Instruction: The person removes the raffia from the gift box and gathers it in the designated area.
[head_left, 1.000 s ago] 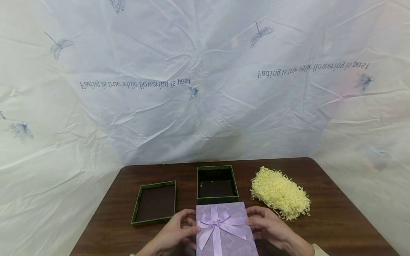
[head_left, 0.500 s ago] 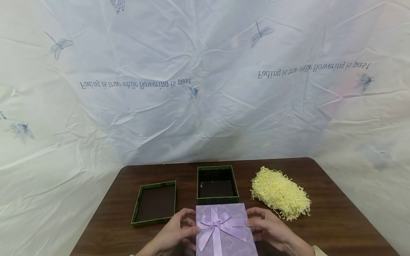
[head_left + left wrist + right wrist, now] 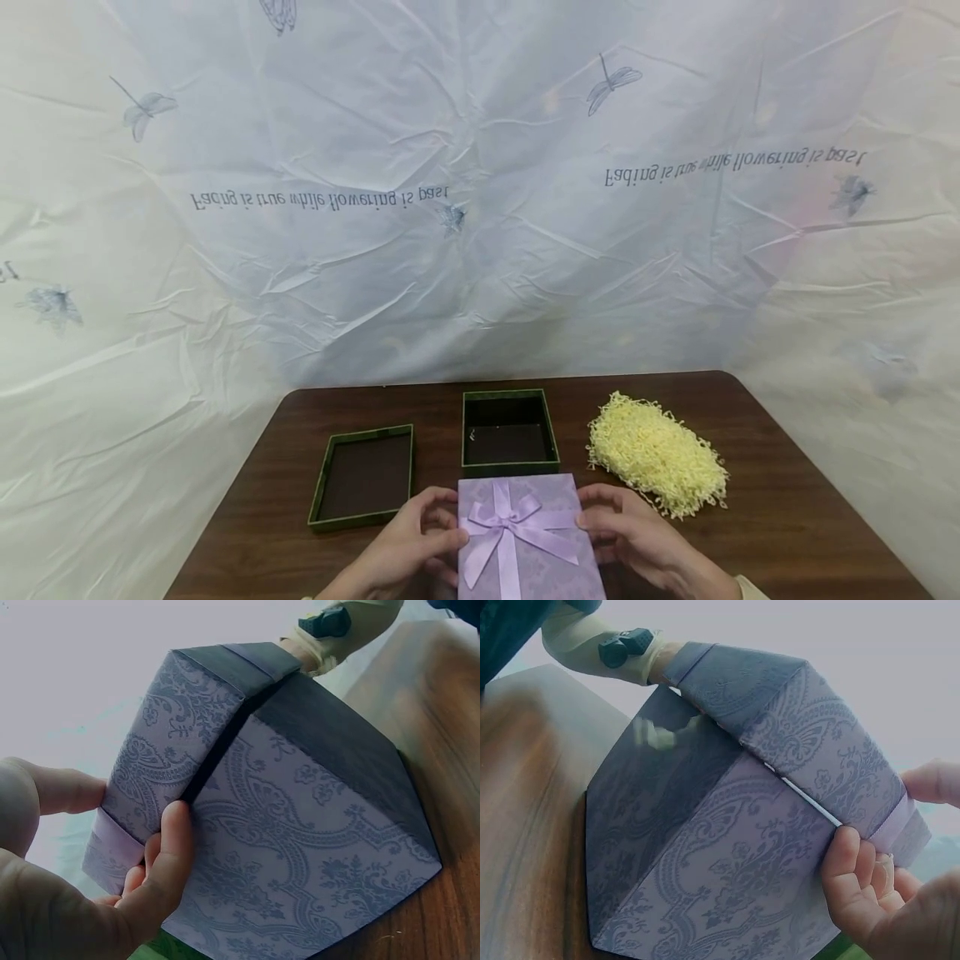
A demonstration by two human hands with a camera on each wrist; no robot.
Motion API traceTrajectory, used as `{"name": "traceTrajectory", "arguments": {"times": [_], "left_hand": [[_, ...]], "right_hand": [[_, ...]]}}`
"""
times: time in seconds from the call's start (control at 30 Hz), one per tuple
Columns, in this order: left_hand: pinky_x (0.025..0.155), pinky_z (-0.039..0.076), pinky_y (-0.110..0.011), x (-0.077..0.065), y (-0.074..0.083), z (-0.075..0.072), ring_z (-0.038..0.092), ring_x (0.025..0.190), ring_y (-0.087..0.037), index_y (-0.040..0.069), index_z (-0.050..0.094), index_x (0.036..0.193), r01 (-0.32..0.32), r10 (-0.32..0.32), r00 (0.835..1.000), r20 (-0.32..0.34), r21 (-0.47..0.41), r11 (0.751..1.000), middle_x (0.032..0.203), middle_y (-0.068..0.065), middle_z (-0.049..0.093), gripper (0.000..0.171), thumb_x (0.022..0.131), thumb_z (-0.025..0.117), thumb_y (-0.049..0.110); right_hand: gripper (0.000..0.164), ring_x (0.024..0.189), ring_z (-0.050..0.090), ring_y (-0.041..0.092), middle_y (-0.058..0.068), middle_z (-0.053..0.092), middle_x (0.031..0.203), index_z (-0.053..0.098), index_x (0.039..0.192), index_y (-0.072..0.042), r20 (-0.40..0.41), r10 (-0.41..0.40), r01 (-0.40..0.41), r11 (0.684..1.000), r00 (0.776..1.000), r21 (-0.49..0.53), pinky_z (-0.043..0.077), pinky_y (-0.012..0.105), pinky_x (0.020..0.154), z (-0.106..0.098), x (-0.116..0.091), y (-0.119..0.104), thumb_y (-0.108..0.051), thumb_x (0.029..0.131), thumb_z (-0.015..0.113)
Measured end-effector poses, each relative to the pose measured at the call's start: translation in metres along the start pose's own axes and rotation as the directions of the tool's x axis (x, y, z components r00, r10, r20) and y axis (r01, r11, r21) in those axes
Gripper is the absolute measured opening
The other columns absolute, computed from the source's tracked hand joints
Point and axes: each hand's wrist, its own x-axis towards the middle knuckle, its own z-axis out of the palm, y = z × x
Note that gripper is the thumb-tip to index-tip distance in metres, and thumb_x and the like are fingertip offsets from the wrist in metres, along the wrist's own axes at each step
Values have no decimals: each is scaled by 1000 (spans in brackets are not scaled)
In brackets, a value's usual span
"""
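From my station I find the lavender box (image 3: 300, 832) upright on the desk (image 3: 795, 525), directly between the two hands. The left hand (image 3: 416, 537) pinches its lid (image 3: 542, 571) at the left side, fingertips down at the lid's lower edge; the right hand (image 3: 637, 533) pinches the right side likewise. A narrow gap shows between lid and body in both wrist views, and light passes through it in the right one. A lilac ribbon (image 3: 507, 523) is tied in a bow on top.

The lid's near end is cut off by the lower edge of the head view, where the lid also hides the body. A green box (image 3: 510, 469) stands just beyond, its lower front partly covered. Some fingers are hidden behind others, and the box interior cannot be seen.

Against the head frame of one second ago, I record lid and hands in virtually the same position; the printed cloth (image 3: 480, 275) sits marginally lower in view.
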Motion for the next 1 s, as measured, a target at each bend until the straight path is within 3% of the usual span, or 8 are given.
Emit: {"name": "traceTrajectory", "arguments": {"times": [0.3, 0.67, 0.87, 1.0], "left_hand": [[62, 60, -43, -2, 6, -1, 58, 85, -20, -10, 29, 136, -18, 18, 1000, 7, 4, 1000, 98, -10, 51, 64, 89, 68, 7], [66, 60, -42, -3, 20, 2, 63, 83, -15, -12, 37, 135, -79, 85, 995, -43, 115, 990, 99, -9, 56, 63, 86, 71, 7], [63, 56, -26, -3, 23, 4, 63, 80, -9, -14, 45, 125, -144, 161, 985, -69, 200, 969, 99, -6, 56, 52, 85, 72, 6], [63, 56, -26, -4, 25, 3, 63, 80, -9, -12, 48, 124, -191, 215, 974, -67, 266, 945, 100, -9, 56, 51, 84, 73, 6]], "right_hand": [[32, 90, 69, 21, 7, 69, 102, 47, 122, 1, 5, -19, 19, 1000, 1000, -15, 56, 43, 79, 1, 0, -6, -8, 93, 56], [36, 94, 67, 20, 9, 65, 106, 47, 126, 2, 11, -131, 131, 986, 991, -101, 57, 40, 81, 5, -5, -24, -3, 93, 59], [46, 95, 65, 19, 9, 62, 107, 39, 132, 6, -16, -145, 142, 980, 989, -137, 57, 36, 81, 8, -5, -32, -4, 93, 60], [49, 96, 64, 18, 9, 61, 111, 37, 134, 10, -27, -157, 151, 976, 987, -158, 57, 34, 82, 10, -6, -34, -3, 93, 60]]}}
